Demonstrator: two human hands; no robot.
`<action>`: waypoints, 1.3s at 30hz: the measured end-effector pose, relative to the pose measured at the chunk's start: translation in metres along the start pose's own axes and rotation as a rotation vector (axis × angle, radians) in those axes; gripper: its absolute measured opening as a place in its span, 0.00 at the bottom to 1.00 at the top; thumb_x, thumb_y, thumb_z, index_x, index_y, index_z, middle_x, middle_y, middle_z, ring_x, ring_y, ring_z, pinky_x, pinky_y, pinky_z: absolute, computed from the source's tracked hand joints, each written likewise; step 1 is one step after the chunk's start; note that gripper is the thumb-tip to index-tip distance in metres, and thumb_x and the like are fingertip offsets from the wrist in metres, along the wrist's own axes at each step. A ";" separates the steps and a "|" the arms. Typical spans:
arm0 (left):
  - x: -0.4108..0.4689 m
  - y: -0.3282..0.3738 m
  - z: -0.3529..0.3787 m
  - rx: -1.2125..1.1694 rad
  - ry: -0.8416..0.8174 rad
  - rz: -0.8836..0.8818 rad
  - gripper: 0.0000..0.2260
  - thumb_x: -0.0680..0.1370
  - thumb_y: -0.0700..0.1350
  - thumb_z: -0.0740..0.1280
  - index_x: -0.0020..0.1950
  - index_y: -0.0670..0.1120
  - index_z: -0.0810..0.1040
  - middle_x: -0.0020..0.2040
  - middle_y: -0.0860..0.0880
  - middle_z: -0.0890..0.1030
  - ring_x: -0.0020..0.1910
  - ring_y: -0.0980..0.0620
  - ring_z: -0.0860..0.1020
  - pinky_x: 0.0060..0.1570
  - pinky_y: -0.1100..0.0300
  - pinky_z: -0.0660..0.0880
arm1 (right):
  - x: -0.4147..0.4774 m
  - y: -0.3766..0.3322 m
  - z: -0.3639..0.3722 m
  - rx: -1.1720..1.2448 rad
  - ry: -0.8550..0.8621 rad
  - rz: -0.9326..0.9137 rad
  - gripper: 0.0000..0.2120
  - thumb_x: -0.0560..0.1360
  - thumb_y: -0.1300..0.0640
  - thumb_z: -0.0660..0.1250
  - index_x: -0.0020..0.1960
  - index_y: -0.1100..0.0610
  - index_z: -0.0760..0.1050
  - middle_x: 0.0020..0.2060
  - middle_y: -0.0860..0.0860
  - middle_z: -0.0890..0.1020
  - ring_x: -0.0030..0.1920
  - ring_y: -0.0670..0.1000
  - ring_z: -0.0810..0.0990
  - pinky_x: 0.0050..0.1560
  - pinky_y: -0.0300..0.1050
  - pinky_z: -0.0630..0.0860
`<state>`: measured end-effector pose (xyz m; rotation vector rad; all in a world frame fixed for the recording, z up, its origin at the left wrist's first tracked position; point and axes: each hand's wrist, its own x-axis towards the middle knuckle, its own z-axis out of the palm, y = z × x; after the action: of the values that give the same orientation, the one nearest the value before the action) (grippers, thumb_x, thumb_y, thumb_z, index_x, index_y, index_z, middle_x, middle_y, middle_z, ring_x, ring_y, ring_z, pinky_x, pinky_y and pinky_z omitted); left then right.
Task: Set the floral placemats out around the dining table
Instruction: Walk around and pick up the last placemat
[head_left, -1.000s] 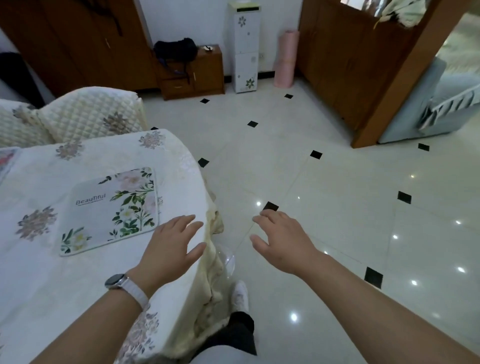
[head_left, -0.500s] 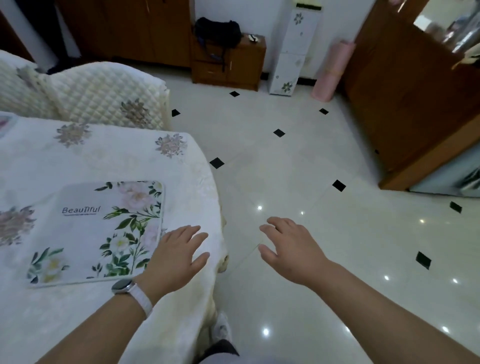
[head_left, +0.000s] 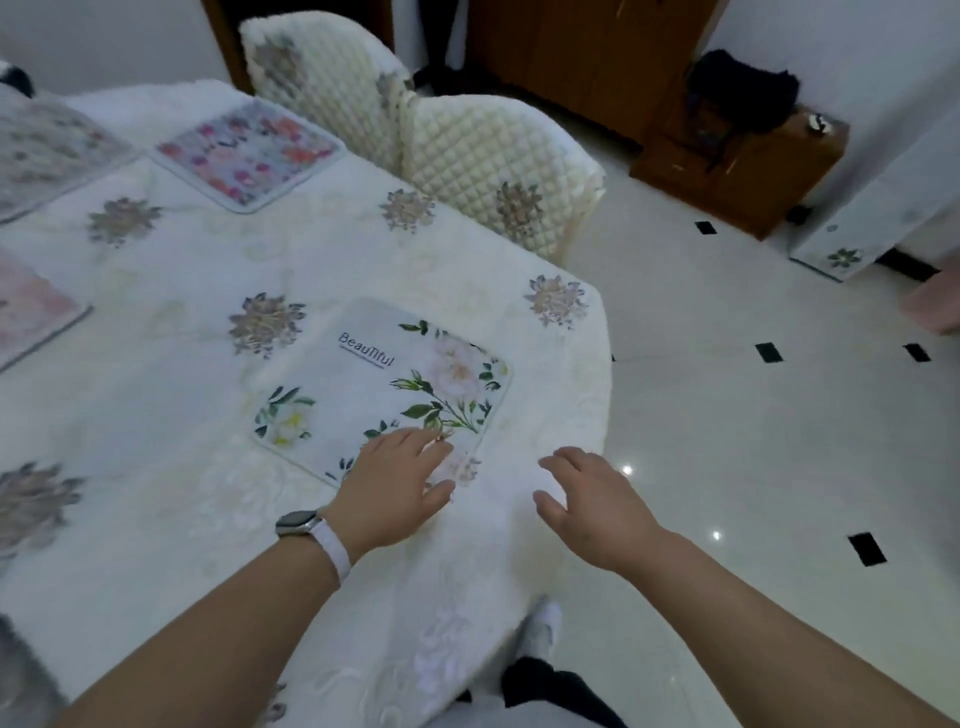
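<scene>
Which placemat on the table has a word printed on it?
The white placemat under the left hand, reading "Beautiful" beside green leaves. The purple-and-red placemat by the chairs shows only flowers.

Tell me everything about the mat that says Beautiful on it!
The Beautiful placemat is a pale rectangle with rounded corners, printed with pink and white flowers and green leaves. It looks thin and soft. It lies flat, turned at an angle, on the tablecloth near the table's edge. The left hand, open, covers its near corner; the right hand is beside it, not touching.

The nearest placemat (head_left: 382, 389) seems to read "BeauTiful", underlined.
</scene>
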<state>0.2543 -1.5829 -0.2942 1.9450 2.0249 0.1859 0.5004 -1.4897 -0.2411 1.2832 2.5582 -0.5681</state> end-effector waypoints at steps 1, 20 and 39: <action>-0.001 -0.002 -0.002 -0.013 0.001 -0.040 0.27 0.75 0.61 0.53 0.66 0.49 0.77 0.67 0.46 0.77 0.66 0.43 0.74 0.63 0.46 0.69 | 0.011 -0.004 0.003 0.000 -0.021 -0.032 0.24 0.81 0.44 0.57 0.74 0.52 0.65 0.73 0.50 0.67 0.71 0.54 0.66 0.66 0.48 0.66; 0.011 -0.157 -0.048 -0.269 -0.022 -0.969 0.22 0.80 0.53 0.64 0.73 0.48 0.69 0.72 0.42 0.70 0.68 0.40 0.70 0.63 0.48 0.67 | 0.134 -0.015 0.031 0.815 -0.268 0.092 0.19 0.77 0.56 0.65 0.67 0.47 0.67 0.67 0.46 0.64 0.69 0.47 0.66 0.65 0.45 0.65; 0.069 -0.185 -0.021 -0.340 0.089 -1.102 0.25 0.78 0.59 0.63 0.70 0.46 0.70 0.64 0.40 0.73 0.64 0.37 0.70 0.61 0.42 0.71 | 0.178 -0.020 0.030 1.537 -0.235 0.536 0.16 0.74 0.68 0.65 0.60 0.57 0.72 0.49 0.54 0.78 0.47 0.51 0.78 0.53 0.49 0.77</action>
<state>0.0710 -1.5227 -0.3423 0.4688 2.5755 0.3055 0.3794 -1.3860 -0.3277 1.8687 1.1451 -2.4853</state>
